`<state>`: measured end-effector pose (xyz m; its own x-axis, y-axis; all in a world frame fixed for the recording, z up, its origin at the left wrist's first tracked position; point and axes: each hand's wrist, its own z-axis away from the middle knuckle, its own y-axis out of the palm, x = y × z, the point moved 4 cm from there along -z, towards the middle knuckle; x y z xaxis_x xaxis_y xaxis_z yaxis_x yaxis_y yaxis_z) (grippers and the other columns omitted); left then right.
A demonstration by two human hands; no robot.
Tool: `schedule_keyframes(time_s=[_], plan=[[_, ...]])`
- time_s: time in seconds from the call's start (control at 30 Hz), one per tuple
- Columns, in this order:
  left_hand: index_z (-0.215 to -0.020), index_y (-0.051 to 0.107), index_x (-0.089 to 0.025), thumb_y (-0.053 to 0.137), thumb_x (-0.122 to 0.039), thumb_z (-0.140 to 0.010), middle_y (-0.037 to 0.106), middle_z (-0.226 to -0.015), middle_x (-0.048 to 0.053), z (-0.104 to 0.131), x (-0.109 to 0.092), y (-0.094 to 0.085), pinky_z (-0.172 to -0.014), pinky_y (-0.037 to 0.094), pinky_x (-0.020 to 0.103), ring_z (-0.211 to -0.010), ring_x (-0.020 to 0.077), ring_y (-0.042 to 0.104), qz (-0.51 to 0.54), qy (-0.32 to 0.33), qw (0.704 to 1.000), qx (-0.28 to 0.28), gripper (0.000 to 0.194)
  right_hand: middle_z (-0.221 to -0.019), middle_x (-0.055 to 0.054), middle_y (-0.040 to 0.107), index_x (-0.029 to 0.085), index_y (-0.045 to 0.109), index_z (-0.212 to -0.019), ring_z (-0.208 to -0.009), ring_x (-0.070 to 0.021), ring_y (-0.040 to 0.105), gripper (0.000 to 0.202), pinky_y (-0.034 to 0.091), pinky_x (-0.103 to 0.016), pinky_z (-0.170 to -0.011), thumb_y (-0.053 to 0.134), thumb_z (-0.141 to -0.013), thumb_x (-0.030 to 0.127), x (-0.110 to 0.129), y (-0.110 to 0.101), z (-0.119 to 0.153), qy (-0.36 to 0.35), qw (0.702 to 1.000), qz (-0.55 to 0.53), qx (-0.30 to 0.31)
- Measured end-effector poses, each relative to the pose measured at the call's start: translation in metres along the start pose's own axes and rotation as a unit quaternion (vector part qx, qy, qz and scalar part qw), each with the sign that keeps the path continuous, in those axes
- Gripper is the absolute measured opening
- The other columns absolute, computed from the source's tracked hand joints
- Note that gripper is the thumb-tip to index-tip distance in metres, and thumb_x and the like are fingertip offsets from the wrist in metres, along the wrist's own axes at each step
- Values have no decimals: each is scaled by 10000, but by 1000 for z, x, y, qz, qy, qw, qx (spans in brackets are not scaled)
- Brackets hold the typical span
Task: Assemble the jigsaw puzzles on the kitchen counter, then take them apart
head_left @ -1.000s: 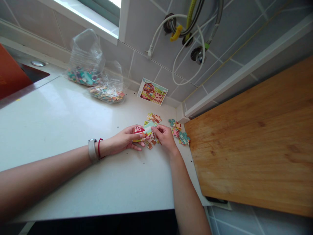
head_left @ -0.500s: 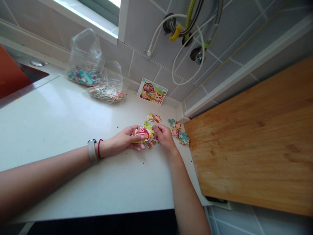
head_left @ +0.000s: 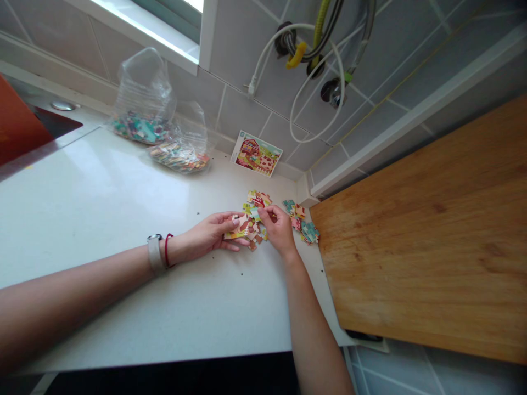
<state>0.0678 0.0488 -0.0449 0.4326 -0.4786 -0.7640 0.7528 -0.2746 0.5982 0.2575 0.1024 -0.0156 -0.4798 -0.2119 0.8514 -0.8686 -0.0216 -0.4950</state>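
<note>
My left hand (head_left: 220, 233) grips a few jigsaw puzzle pieces (head_left: 239, 227), the top one pale pink with brown and yellow. Its thumb lies over them and its lower fingers stretch underneath. Just to the right, my right hand (head_left: 278, 225) pinches a light-coloured puzzle piece (head_left: 255, 214) between thumb and forefinger, partly hidden by the fingertips. A red barn piece (head_left: 258, 199) lies beyond the hands among other loose pieces. More brownish pieces (head_left: 256, 240) lie below and between the two hands on the white counter (head_left: 185, 318).
A second cluster of puzzle pieces (head_left: 309, 231) lies by the wooden board (head_left: 428, 236) on the right. A farm picture card (head_left: 257, 154) leans against the tiled wall. Two clear bags (head_left: 144, 93) of pieces stand at the back left. A white cable (head_left: 292, 109) hangs above.
The red barn piece has left my left hand and now lies on the pile beyond. A pink and brown piece now tops the left hand's stack. My right hand pinches a light-coloured piece.
</note>
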Motion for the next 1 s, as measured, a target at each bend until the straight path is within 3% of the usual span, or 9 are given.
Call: schedule_keyframes(time_s=[0.1, 0.17, 0.37, 0.43, 0.57, 0.7, 0.8, 0.9, 1.0], plan=[[-1302, 642, -170, 785, -409, -923, 759, -1183, 159, 0, 2, 1, -603, 639, 238, -875, 240, 801, -57, 9, 998, 4, 470, -706, -2, 670, 218, 658, -799, -611, -156, 587, 445, 460, -272, -585, 747, -825, 653, 12, 18, 9, 10, 987, -83, 135], [-1280, 652, -172, 779, -453, -919, 765, -1138, 142, -1, 3, 1, -557, 623, 233, -829, 225, 790, -75, 19, 997, -2, 475, -691, -4, 670, 223, 635, -768, -582, -152, 574, 453, 444, -271, -555, 757, -816, 656, 14, 21, 11, 17, 982, -101, 158], [-1321, 597, -156, 547, -516, -1040, 767, -1117, 178, 2, 0, 2, -481, 573, 258, -670, 189, 730, -10, 0, 999, -37, 459, -674, 51, 575, 230, 624, -980, -635, -153, 562, 449, 475, -271, -637, 807, -767, 580, -7, -14, -6, 8, 997, -38, -61], [-1323, 583, -151, 500, -526, -1056, 764, -1117, 186, 3, -2, 3, -466, 545, 246, -631, 175, 708, -1, -3, 999, -36, 469, -667, 59, 549, 225, 629, -982, -620, -146, 536, 457, 460, -267, -619, 813, -758, 578, -10, -18, -8, 14, 997, -16, -80], [-1397, 507, -185, 523, -614, -1025, 763, -1042, 153, 3, 0, 2, -448, 493, 215, -589, 157, 674, -18, 10, 999, -27, 568, -672, 11, 615, 213, 645, -795, -621, -150, 563, 414, 459, -268, -586, 727, -840, 617, 3, 4, 2, 19, 993, -87, 75], [-1444, 448, -204, 547, -732, -963, 717, -846, 71, 2, 4, 2, -433, 475, 201, -572, 156, 642, -88, 38, 995, -9, 721, -621, 27, 632, 215, 648, -800, -494, -135, 531, 401, 426, -263, -484, 751, -837, 600, 14, 29, 18, 64, 961, -137, 232], [-1495, 363, -245, 502, -747, -974, 708, -902, 65, 3, 4, 5, -406, 456, 196, -556, 145, 623, -107, 37, 994, -5, 737, -644, 23, 639, 206, 637, -760, -533, -126, 539, 407, 439, -257, -527, 741, -841, 590, 9, 19, 12, 54, 980, -119, 148], [-1533, 294, -283, 473, -687, -1015, 670, -829, 11, 5, 1, 7, -349, 347, 165, -447, 100, 505, -139, 33, 990, -16, 681, -618, 59, 584, 209, 634, -916, -553, -130, 522, 409, 428, -254, -565, 764, -812, 583, -8, -5, -3, 55, 994, -90, 18], [-1486, 389, -263, 474, -637, -1035, 580, -690, -48, 8, -1, 9, -351, 286, 154, -403, 78, 401, -193, 36, 981, -2, 591, -573, 79, 543, 205, 629, -1018, -533, -155, 524, 450, 433, -274, -581, 748, -806, 584, -27, -32, -13, 72, 992, -10, -100]])
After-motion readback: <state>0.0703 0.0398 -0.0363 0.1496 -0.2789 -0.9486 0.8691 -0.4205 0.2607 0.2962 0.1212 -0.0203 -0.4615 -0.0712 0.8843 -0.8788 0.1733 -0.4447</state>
